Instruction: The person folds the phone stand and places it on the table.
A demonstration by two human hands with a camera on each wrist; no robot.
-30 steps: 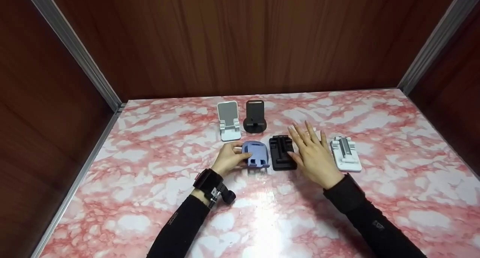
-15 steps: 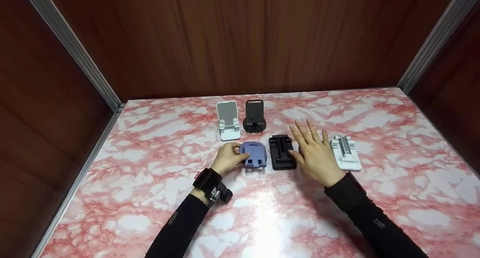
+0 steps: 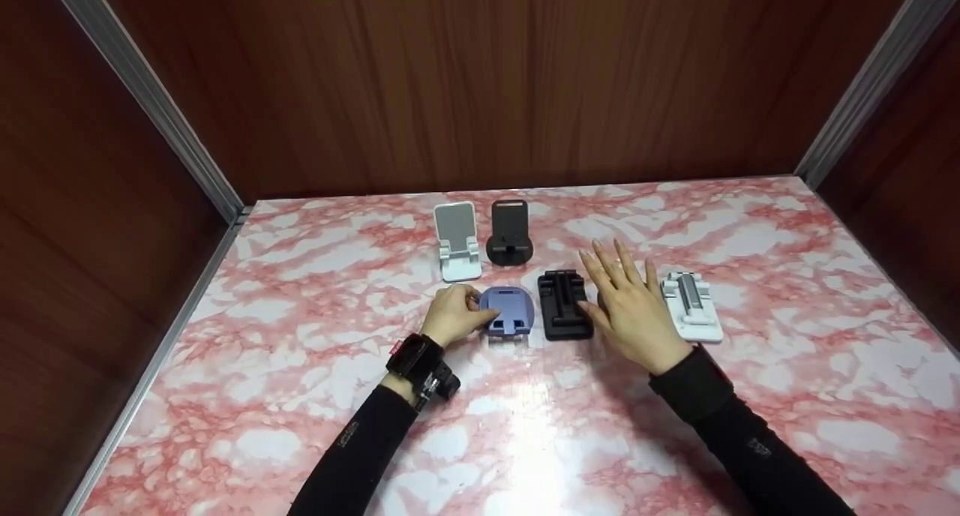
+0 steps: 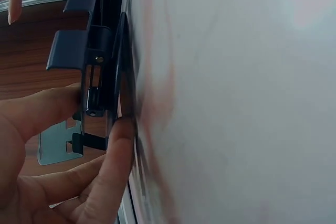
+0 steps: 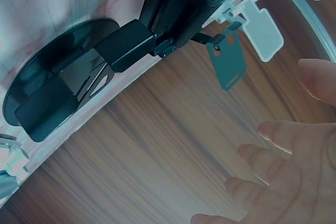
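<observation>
My left hand (image 3: 459, 313) grips a blue folding phone stand (image 3: 508, 310) from its left side, low on the pink marble table (image 3: 300, 366). The left wrist view shows the blue stand (image 4: 97, 61) edge-on, pinched between thumb and fingers (image 4: 113, 150). My right hand (image 3: 626, 295) lies flat with fingers spread, its thumb beside a folded black stand (image 3: 559, 306). The right wrist view shows this black stand (image 5: 126, 45) on a dark round disc (image 5: 31, 85), with my straight fingers (image 5: 278, 166) near it.
A white stand (image 3: 457, 238) and a black stand (image 3: 510, 232) stand upright at the back. A folded white stand (image 3: 691, 306) lies right of my right hand. Wooden walls (image 3: 480, 81) with metal corner strips close in the table on three sides.
My left hand has shifted the blue stand slightly away and tilted it. The right hand has hardly moved.
</observation>
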